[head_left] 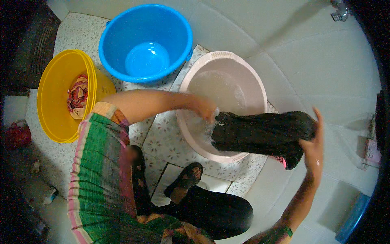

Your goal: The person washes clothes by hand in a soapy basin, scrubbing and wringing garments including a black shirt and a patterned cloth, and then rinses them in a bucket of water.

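Note:
A wet black garment (260,131) stretches between my hands, partly over a pale pink tub (263,87) of cloudy water. My left hand (205,109) is closed on the garment's left end, inside the tub's rim; its fingers are slightly blurred. Beyond the tub's right side, my right hand (313,148) grips the other end, with one digit pointing up along the cloth's edge. A bright pink patterned patch (279,160) shows on the hanging fold beneath that end. White drips or froth trail from the cloth near my left hand.
A blue tub (106,53) stands behind on the flower-patterned tiles. Left of it, a yellow bucket (48,91) holds a bundled red and cream cloth (78,97). A metal tap (340,14) juts from the wall at upper right. My sandalled feet are below the tub.

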The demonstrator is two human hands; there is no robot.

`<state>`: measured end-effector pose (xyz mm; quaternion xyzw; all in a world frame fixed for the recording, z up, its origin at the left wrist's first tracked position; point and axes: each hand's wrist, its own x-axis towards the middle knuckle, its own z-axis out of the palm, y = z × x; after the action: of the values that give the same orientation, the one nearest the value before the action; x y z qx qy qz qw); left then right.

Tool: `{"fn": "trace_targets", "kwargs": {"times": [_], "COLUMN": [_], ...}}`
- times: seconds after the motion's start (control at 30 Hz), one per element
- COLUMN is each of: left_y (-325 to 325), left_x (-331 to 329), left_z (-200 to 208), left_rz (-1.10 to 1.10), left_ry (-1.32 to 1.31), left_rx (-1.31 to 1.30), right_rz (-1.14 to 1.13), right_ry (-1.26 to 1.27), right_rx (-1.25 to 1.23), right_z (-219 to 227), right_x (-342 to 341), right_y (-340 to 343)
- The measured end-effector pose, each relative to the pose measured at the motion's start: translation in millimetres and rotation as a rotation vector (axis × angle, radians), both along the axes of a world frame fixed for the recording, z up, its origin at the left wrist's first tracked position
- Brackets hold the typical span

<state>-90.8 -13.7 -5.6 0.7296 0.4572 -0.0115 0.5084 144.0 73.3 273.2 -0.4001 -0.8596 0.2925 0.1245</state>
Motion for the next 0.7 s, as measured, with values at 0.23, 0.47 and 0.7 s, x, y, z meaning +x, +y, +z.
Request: {"fn": "trace_targets", "kwargs": {"times": [0.23,0.47,0.7], "left_y": [10.1,14.8,72.2], "left_x": [-21.4,40.5,57.6], "left_z": [-2.4,-24.8,-59.3], "left_rz": [0.561,0.356,0.632], "left_ry": [-0.098,0.121,0.115], "left_rx": [0.699,0.162,0.135], "right_rz": [0.434,0.382,0.225], "right_ry": [-0.254,-0.406,-0.537], "right_rx": [0.264,0.287,0.202], "right_z": [-177.1,-374.4,-465.2], "right_x": [-44.9,-54.3,-39.0], "right_y": [17.2,53.1,121.4]}}
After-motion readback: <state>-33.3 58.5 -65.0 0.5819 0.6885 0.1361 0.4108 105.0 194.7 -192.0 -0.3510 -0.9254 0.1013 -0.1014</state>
